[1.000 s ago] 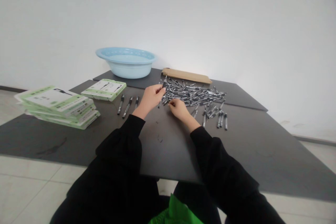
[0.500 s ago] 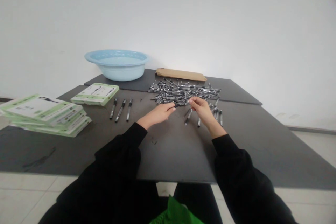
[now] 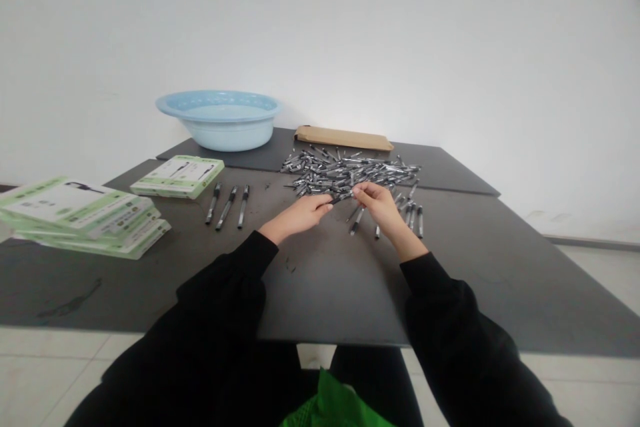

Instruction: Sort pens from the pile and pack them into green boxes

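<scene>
In front of the pile, a clear-barrelled pen with dark parts (image 3: 342,198) lies between my two hands. My left hand (image 3: 301,215) is closed on its left end, thumb and fingers together. The fingertips of my right hand (image 3: 381,205) pinch at its right end; what exactly lies in that pinch is partly hidden. Just beyond my hands spreads a heap of similar pens (image 3: 345,170). Several loose pens (image 3: 411,217) lie beside and under my right hand, one of them (image 3: 357,220) nearest to its fingers.
Left of my hands, three pens (image 3: 226,208) lie side by side. Further left are a stack of green-and-white boxes (image 3: 80,213) and a single box (image 3: 179,175). A blue basin (image 3: 225,130) and a brown cardboard piece (image 3: 344,138) stand at the back of the dark table (image 3: 330,293).
My right fingertips have moved slightly left, closer to my left hand and onto the pen's right end. The whole view has shifted a little; the left hand keeps its hold.
</scene>
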The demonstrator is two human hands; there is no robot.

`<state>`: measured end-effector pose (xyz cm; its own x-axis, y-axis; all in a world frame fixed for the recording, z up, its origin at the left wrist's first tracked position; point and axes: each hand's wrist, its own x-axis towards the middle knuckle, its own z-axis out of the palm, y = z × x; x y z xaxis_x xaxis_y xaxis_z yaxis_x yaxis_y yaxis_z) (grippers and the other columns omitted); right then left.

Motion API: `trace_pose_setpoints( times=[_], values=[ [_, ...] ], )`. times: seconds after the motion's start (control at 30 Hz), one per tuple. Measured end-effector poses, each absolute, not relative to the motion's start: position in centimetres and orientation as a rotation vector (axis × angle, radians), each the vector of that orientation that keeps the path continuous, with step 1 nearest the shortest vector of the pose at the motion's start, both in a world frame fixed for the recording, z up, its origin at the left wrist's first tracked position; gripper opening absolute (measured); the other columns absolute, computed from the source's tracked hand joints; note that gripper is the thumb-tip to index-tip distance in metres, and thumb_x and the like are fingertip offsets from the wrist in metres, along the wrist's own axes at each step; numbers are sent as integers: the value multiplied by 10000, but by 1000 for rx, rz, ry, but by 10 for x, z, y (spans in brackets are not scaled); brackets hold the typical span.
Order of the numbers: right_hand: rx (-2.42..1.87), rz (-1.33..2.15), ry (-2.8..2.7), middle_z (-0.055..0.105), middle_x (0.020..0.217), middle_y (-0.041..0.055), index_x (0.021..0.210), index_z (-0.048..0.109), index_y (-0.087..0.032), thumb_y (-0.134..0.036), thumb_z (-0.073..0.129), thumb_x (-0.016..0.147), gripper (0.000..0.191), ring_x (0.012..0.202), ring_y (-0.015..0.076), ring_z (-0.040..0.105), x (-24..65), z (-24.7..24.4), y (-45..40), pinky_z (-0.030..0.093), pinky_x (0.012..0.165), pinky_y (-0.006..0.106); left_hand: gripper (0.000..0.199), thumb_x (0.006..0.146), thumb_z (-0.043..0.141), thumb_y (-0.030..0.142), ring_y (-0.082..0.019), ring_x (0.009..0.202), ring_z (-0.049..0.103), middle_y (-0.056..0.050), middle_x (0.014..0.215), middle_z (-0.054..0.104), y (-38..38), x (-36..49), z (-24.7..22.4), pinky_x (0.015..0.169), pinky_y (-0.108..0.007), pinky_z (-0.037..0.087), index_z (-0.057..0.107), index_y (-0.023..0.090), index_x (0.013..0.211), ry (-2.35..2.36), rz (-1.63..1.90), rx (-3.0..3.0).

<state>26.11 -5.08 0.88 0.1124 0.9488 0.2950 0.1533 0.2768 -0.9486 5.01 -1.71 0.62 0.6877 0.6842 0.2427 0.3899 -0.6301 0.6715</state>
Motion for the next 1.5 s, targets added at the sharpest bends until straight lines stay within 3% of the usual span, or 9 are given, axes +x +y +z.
trace_pose_setpoints(
  times=[0.47, 0.73, 0.93, 1.13, 1.23, 1.37, 1.5],
  values=[
    [-1169, 718, -1355, 567, 644, -19, 760, 644, -197, -531, 705, 725, 342, 589, 124, 475, 267, 2, -44, 383, 591, 266, 221, 924, 455, 345, -128, 607, 536, 30, 679, 551, -12, 48, 7, 604, -236, 383, 539, 187, 794, 891, 694, 2215],
    [-1129, 753, -1367, 583, 667, -11, 771, 648, -196, -522, 717, 732, 335, 615, 131, 498, 261, 4, -49, 401, 610, 274, 311, 951, 439, 386, -126, 567, 508, 52, 578, 480, -11, 47, 5, 608, -237, 353, 441, 201, 700, 823, 655, 2256],
    [-1130, 798, -1391, 612, 671, 2, 759, 651, -198, -579, 739, 692, 397, 628, 141, 527, 257, 6, -50, 411, 616, 282, 273, 946, 445, 398, -128, 547, 519, 51, 591, 488, -14, 48, 6, 587, -237, 358, 520, 196, 778, 828, 619, 2204],
    [-1121, 804, -1387, 619, 671, -1, 759, 639, -198, -578, 724, 710, 392, 616, 135, 534, 253, 4, -51, 430, 625, 279, 231, 896, 516, 341, -140, 707, 522, 7, 716, 563, -15, 53, 10, 654, -233, 366, 586, 168, 760, 777, 774, 2215],
    [-1112, 816, -1415, 645, 698, 9, 773, 639, -201, -583, 704, 734, 390, 634, 141, 553, 250, 6, -53, 450, 650, 288, 267, 894, 502, 358, -117, 590, 454, 16, 633, 494, -16, 56, 11, 557, -225, 337, 623, 156, 769, 787, 726, 2016],
    [-1101, 836, -1416, 650, 711, 12, 766, 636, -200, -588, 684, 756, 391, 628, 137, 552, 247, 7, -54, 443, 637, 285, 395, 934, 397, 404, -77, 421, 259, 47, 558, 358, -20, 57, 12, 400, -217, 182, 652, 131, 807, 815, 589, 1605],
    [-1091, 824, -1358, 650, 710, 11, 784, 645, -207, -572, 703, 741, 372, 639, 148, 566, 248, 8, -54, 432, 594, 278, 260, 861, 575, 386, -52, 468, 325, 35, 639, 423, -25, 59, 13, 395, -162, 198, 637, 136, 826, 774, 636, 1497]
  ],
)
